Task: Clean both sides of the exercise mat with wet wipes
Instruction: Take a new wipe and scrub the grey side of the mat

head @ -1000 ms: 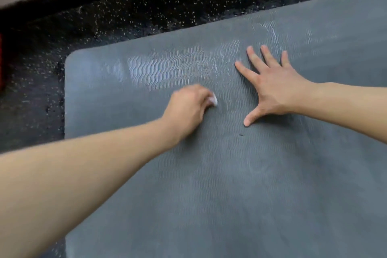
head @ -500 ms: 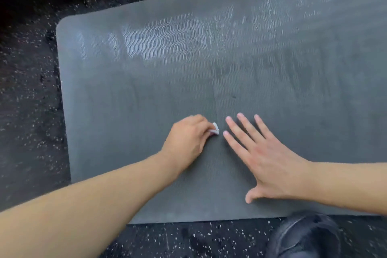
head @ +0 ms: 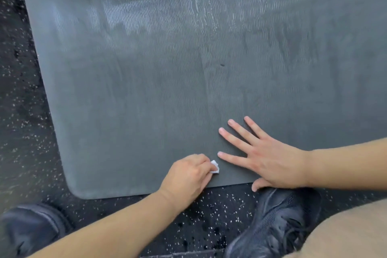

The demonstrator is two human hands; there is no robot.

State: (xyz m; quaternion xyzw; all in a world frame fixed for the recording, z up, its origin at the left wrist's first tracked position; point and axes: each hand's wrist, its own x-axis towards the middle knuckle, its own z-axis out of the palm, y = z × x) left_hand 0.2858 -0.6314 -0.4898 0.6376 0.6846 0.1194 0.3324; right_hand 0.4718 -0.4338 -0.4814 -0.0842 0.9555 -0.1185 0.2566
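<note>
Our left hand [head: 188, 176] was curled round a small white wet wipe [head: 215, 167], pressing it on the near edge of the grey exercise mat [head: 146, 79]; our right hand [head: 266, 157], just right of it, lay flat with fingers spread. The mat rested on speckled black floor [head: 21, 121]; dark shoes [head: 276, 222] stood near.
</note>
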